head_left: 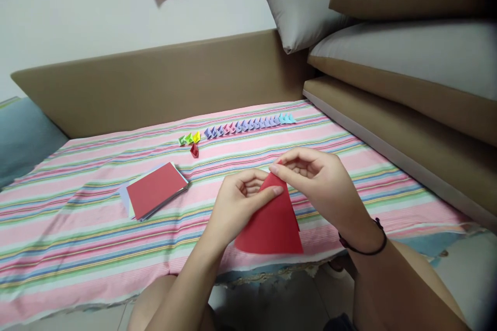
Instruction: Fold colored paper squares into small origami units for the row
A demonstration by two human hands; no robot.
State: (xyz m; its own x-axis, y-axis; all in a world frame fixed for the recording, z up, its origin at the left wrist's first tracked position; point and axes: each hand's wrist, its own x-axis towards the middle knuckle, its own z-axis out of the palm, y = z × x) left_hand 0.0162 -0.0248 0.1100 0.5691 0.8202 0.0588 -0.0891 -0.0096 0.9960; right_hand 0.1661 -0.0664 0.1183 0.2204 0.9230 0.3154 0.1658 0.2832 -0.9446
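Note:
I hold a red sheet of paper (272,222) folded over on itself, above the near edge of a striped cloth (77,227). My left hand (236,201) pinches the sheet's upper left edge with thumb and fingers. My right hand (314,176), with a black band at the wrist, pinches the top corner from the right. Both hands are closed on the paper.
A stack of coloured paper squares (155,190), red on top, lies to the left. Farther back runs a row of several small folded paper pieces (248,125), with green and yellow ones (189,138) and a red one (194,151) at its left end. Brown cushions (407,114) rise on the right.

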